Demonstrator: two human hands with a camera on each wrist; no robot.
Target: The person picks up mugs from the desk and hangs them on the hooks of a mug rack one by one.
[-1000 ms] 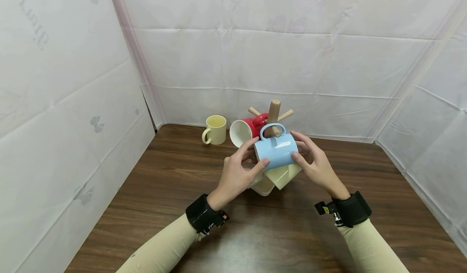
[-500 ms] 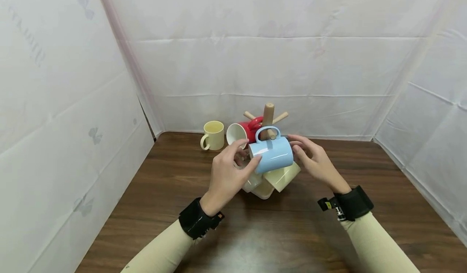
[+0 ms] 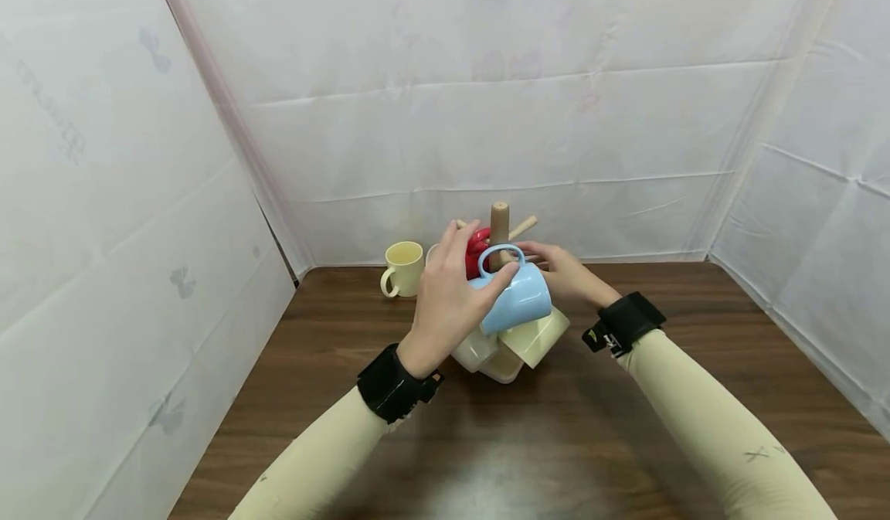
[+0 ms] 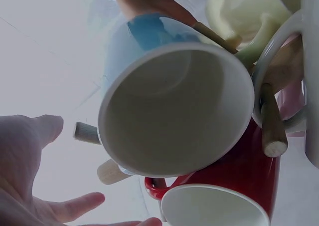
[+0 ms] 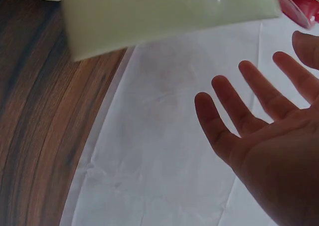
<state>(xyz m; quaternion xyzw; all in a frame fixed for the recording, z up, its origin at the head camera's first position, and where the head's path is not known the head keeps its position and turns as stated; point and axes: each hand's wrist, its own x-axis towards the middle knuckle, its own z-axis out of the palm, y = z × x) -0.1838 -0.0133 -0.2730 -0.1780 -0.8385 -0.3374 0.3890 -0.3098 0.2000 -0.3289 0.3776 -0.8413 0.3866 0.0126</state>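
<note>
A light blue mug [image 3: 520, 304] hangs sideways by its handle on a wooden mug rack [image 3: 500, 222]. My left hand [image 3: 445, 296] is just left of it, fingers spread; in the left wrist view the fingers and thumb are apart from its white mouth. Toward the rack's far right side reaches my right hand [image 3: 563, 273], partly behind the blue mug. Its fingers are extended in the right wrist view and hold nothing. A red mug [image 4: 234, 173] hangs behind, mostly covered by my left hand in the head view. Lower down hang a pale green mug [image 5: 169, 16] and a white mug [image 3: 476, 350].
A pale yellow mug [image 3: 405, 269] stands upright on the dark wooden table [image 3: 334, 334], left of the rack. The rack's pale base [image 3: 502, 367] shows under the lower mugs. White sheeting [image 3: 431, 141] encloses the table at the back and sides.
Both hands have let go of the blue mug, which stays hanging. My right hand has moved left and back behind it; my left hand has spread and moved up in front of the red mug.
</note>
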